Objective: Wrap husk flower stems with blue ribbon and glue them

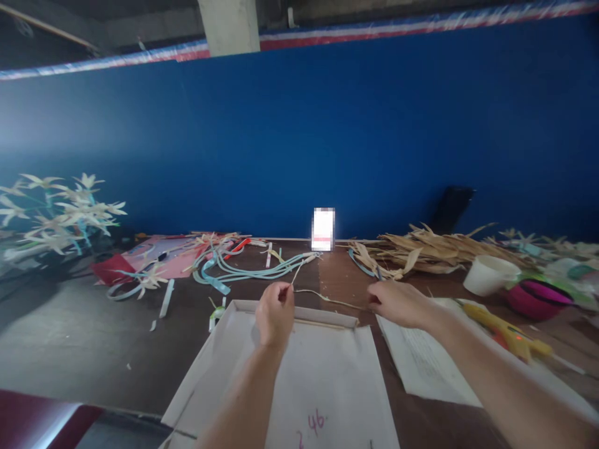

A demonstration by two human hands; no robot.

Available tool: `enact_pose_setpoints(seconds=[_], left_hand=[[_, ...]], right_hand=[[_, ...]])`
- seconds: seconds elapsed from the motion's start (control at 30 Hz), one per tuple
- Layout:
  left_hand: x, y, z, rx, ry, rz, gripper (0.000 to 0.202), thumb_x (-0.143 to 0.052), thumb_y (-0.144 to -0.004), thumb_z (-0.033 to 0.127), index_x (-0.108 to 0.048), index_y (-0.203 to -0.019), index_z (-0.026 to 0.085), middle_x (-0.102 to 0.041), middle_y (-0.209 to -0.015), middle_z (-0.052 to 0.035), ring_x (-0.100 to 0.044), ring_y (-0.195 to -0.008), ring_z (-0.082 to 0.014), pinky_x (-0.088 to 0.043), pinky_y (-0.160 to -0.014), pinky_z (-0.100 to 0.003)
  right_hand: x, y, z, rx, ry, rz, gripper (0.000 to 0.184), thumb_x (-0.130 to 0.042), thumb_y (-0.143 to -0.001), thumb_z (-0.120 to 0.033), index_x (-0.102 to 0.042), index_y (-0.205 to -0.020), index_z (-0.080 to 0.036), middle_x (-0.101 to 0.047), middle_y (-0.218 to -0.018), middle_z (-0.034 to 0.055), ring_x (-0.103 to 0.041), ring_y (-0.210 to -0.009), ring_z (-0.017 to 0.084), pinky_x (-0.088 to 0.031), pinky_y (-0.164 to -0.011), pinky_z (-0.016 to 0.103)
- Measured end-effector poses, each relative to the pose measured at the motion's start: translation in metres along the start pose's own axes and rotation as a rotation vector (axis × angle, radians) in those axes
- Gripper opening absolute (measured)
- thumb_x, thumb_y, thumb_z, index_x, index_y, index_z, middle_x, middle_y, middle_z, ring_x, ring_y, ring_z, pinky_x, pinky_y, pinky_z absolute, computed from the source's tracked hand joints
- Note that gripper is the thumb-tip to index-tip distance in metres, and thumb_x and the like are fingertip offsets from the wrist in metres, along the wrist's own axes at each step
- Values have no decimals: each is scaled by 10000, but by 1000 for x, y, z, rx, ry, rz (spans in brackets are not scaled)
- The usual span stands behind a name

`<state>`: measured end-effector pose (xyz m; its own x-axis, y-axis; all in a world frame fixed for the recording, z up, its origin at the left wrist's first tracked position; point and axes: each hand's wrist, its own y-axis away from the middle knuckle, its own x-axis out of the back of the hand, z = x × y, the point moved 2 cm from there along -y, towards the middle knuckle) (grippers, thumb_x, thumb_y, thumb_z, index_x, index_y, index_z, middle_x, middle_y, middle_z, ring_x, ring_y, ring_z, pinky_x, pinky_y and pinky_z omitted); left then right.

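Observation:
My left hand (276, 312) is closed in a pinch on a thin pale strand (334, 300), above the far edge of a white box lid (299, 362). One short end of the strand stands up from those fingers; the rest sags across to my right hand (397, 304), whose closed fingertips meet it. A small dark tip shows just above the right fingers; what it belongs to I cannot make out. Beyond the hands lies a bundle of light blue stems (262, 273). Dried husk strips (435, 249) are heaped behind the right hand.
A lit phone (323, 229) stands against the blue partition (299, 137). At right are a yellow glue gun (508, 330), a written-on paper (425, 362), a white cup (489, 274) and a pink bowl (538, 299). Pale husk flowers (65, 209) stand at left.

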<state>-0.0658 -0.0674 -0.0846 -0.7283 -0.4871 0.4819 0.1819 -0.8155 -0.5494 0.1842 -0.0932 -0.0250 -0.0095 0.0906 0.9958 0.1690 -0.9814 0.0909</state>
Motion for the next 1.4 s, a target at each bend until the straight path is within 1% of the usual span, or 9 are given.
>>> enact_pose_setpoints(seconds=[0.17, 0.37, 0.6, 0.77, 0.93, 1.07, 1.27, 1.33, 1.4], left_hand=[[-2, 5, 9, -139, -96, -58, 146, -462, -806, 240, -590, -752, 194, -596, -737, -18, -528, -710, -134, -370, -661, -242], [-4, 8, 8, -191, -164, -119, 119, -465, -808, 204, -582, -788, 204, -598, -765, -11, -526, -729, -131, -358, -662, -234], [-7, 10, 10, -229, -174, -167, 109, -462, -808, 190, -560, -760, 197, -580, -739, -9, -514, -714, -131, -351, -643, -235], [-3, 11, 11, -229, -162, -170, 119, -450, -803, 164, -544, -735, 189, -569, -721, -14, -512, -704, -135, -357, -648, -243], [7, 19, 15, -263, -140, -196, 133, -436, -806, 165, -545, -735, 195, -562, -711, -20, -516, -702, -144, -372, -656, -251], [17, 26, 20, -284, -137, -152, 143, -433, -819, 184, -563, -759, 195, -561, -713, -28, -513, -700, -150, -378, -662, -263], [29, 31, 27, -336, -104, -73, 122, -454, -823, 200, -575, -811, 194, -566, -727, -33, -509, -697, -146, -389, -694, -279], [31, 32, 28, -344, -86, -44, 118, -462, -819, 202, -580, -820, 194, -570, -733, -37, -510, -696, -144, -395, -695, -278], [32, 32, 27, -349, -68, -28, 120, -465, -817, 207, -584, -821, 193, -573, -732, -40, -511, -694, -144, -399, -690, -277]], right_hand=[[-6, 1, -13, 60, -9, -82, 169, -533, -693, -208, -681, -774, -219, -680, -816, 68, -621, -788, 230, -369, -596, 274], [-16, -3, -25, 91, 154, -86, 196, -517, -682, -137, -687, -778, -111, -677, -804, 175, -643, -771, 282, -413, -580, 296], [-16, -7, -27, 164, 209, -122, 219, -514, -686, -126, -687, -813, -77, -674, -804, 206, -645, -775, 297, -429, -593, 312], [-19, -5, -22, 165, 173, -113, 189, -520, -653, -125, -688, -733, -100, -680, -758, 184, -651, -739, 275, -401, -562, 280], [-18, 0, -18, 160, 121, -82, 176, -506, -657, -155, -678, -676, -121, -682, -732, 154, -648, -721, 250, -366, -544, 259], [-21, 0, -17, 133, 83, -77, 168, -496, -660, -141, -663, -641, -136, -676, -706, 131, -643, -712, 246, -333, -527, 250], [-34, -4, -10, 69, -22, -37, 169, -464, -703, -146, -628, -702, -187, -668, -729, 64, -607, -688, 190, -297, -535, 242], [-30, -2, -6, 44, -78, -11, 173, -447, -729, -164, -616, -705, -191, -656, -721, 48, -586, -660, 167, -289, -531, 235], [-20, 4, -2, 53, -165, 9, 195, -427, -764, -196, -618, -729, -203, -651, -733, 30, -571, -649, 148, -300, -538, 228]])
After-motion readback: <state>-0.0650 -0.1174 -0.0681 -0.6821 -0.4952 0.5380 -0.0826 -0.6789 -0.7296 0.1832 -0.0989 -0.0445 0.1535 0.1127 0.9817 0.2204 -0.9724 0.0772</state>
